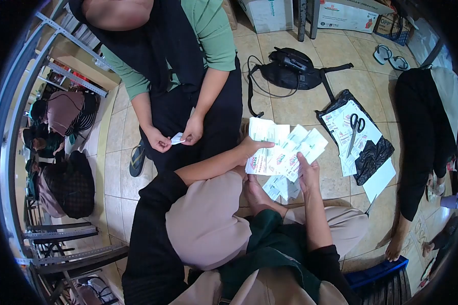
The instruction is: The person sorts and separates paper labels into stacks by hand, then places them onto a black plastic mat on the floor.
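My left hand [252, 147] is closed on a stack of white printed paper slips [267, 133] with red and green print, thumb on top. My right hand [309, 173] grips several fanned paper slips [309, 144], whose near edges overlap the stack. Below both hands, more slips [279, 188] lie loosely on the tiled floor by my bare foot [259, 195]. To the right, black-handled scissors [356, 123] rest on printed sheets [336, 122] atop a black plastic bag [374, 165].
Facing me, a seated person in a green top holds a small white paper [176, 138] in both hands. A black waist bag [292, 71] lies beyond my hands. Another person's leg [417, 137] stretches along the right. Metal shelving [18, 127] stands at left; a blue crate [376, 272] sits lower right.
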